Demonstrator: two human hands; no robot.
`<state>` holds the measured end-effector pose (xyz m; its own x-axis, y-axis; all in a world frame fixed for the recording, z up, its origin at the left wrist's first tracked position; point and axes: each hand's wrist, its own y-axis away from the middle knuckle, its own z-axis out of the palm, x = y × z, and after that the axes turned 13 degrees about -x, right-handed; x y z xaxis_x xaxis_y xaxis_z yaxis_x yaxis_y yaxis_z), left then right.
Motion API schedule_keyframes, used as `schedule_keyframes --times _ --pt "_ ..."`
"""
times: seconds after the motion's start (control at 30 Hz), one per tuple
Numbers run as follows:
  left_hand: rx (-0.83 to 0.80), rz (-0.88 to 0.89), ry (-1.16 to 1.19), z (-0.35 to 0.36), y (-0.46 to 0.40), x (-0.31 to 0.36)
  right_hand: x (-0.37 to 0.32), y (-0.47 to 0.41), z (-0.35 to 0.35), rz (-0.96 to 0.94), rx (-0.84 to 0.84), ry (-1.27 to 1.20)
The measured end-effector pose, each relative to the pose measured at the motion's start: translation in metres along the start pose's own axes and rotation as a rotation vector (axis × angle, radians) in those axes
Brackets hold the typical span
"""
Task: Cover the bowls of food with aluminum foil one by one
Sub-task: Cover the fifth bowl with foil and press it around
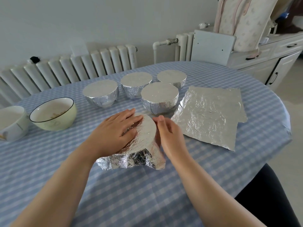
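Observation:
A bowl draped in an aluminum foil sheet point(145, 136) stands in front of me on the table, its foil skirt flaring loose at the near side. My left hand point(117, 131) lies flat on the foil top with straight fingers. My right hand point(168, 133) presses its straight fingers against the bowl's right side. Behind stand several bowls wrapped tight in foil, the nearest point(159, 97). Two uncovered bowls sit at the left: a pale green one point(54, 114) with food and a white one point(12, 122).
Loose foil sheets point(211, 115) lie stacked to the right of the bowls. The oval table point(131, 194) has a blue checked cloth. A white radiator point(73, 68) lines the wall behind, and a white cabinet point(265, 63) stands at the right.

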<state>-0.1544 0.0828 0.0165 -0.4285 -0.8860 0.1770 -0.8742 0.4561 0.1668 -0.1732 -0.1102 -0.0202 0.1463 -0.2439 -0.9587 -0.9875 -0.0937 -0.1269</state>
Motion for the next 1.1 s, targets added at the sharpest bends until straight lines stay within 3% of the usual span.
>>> schedule_keyframes --times 0.53,1.1 --pt "0.014 0.002 0.010 0.002 -0.001 -0.001 -0.001 0.004 0.010 0.299 0.069 -0.428" --pt "0.032 -0.008 0.033 0.003 -0.002 -0.001 -0.004 -0.008 0.010 0.395 0.035 -0.652"
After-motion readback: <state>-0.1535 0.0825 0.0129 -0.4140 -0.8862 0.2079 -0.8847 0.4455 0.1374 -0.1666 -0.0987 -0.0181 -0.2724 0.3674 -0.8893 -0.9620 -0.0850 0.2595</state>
